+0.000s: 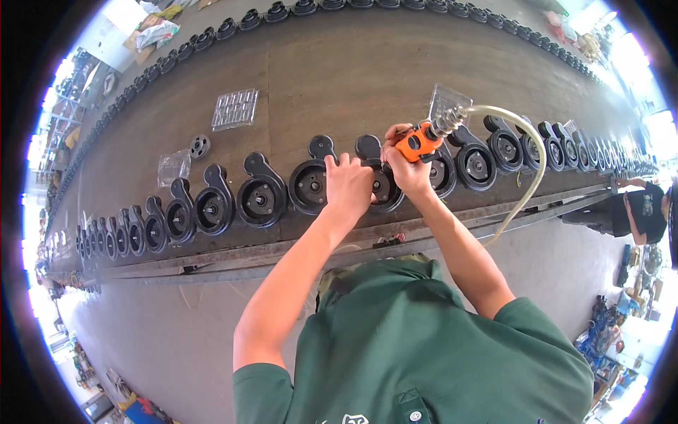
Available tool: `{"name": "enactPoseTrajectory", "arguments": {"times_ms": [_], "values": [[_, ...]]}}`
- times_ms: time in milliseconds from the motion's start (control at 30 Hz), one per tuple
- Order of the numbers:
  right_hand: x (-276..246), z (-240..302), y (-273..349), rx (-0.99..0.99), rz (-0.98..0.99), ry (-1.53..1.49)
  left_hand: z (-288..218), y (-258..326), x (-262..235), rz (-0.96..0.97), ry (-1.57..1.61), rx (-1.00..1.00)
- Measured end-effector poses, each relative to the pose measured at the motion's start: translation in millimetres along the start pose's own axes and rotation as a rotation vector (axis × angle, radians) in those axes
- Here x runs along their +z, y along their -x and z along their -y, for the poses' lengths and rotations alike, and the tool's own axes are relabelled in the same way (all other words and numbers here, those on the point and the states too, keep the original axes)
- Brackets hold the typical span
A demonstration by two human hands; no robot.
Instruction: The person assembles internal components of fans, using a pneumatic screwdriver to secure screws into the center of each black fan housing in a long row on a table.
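Note:
My right hand (407,167) is wrapped round an orange air tool (419,143), whose metal fitting and clear hose lead up and to the right. Under and beside it lies a black round housing (390,191) with a rounded lobe on its far side. The tool's working tip is hidden by my hand. My left hand (350,185) lies over the near gap between this housing and the black housing to its left (304,185); its fingers are bent and seem to grip the rim of the right one. Each housing has a small shaft at its centre.
Rows of like housings (262,201) line the near and far edges of the dark table (339,78). Clear plastic trays (236,109) and a loose disc (200,147) lie behind the near row. The hose (542,159) loops down over the metal edge rail. Another person (639,210) stands at the far right.

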State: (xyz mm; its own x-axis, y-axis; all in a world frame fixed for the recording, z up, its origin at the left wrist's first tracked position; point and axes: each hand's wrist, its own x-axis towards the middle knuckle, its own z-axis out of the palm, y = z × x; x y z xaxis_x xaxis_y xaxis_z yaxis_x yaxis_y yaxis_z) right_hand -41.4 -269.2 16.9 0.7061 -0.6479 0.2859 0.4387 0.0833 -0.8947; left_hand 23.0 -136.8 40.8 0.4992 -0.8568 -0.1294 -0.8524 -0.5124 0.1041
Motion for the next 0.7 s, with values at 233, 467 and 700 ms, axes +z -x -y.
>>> {"name": "enactPoseTrajectory", "arguments": {"times_ms": [233,467,700], "values": [[6.9,0.1,-5.9,-0.018,0.085,0.179,-2.7,4.3,6.8,-0.043,0.024,-0.030],[-1.9,-8.2,-9.2,-0.142,0.174,0.369,-2.0,2.1,5.1,-0.051,0.028,-0.029],[-9.1,-5.2,20.3,-0.045,0.117,0.194,-1.9,7.2,14.3,-0.115,0.025,-0.034]]}}
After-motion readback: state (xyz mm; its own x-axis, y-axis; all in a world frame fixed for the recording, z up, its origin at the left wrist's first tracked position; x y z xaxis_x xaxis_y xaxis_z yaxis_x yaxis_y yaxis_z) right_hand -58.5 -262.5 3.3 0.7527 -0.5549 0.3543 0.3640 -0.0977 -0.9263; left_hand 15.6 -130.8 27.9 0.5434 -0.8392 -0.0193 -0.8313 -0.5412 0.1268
